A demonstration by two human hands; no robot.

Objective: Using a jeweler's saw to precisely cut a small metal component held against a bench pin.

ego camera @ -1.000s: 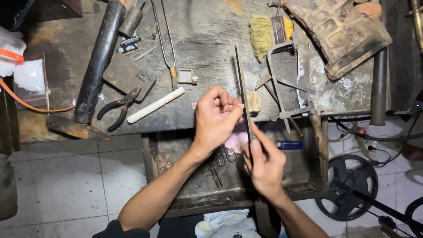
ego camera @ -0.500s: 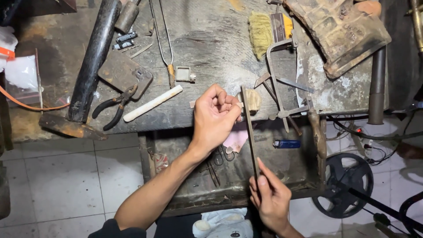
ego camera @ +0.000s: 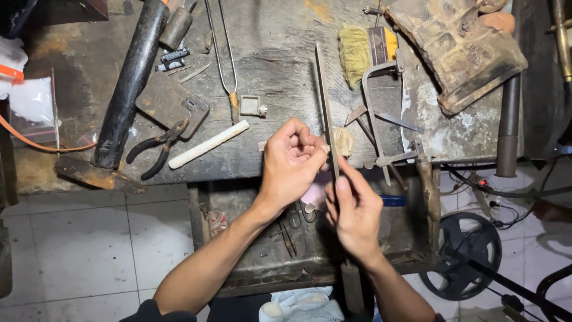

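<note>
My left hand is curled at the front edge of a worn grey workbench, its fingertips pinching a tiny workpiece that I can barely make out. A long thin metal file lies against that pinch point and reaches out over the bench. My right hand grips the near end of the file, index finger stretched along it, just right of and below the left hand.
Black pliers, a white stick, a dark iron bar, a jeweller's saw frame, a yellow brush and a dirty glove lie on the bench. An open drawer sits below. A black wheel stands at right.
My right hand has pushed the file forward across the pinched piece, after drawing it back half a second ago. The left hand has stayed at the bench edge.
</note>
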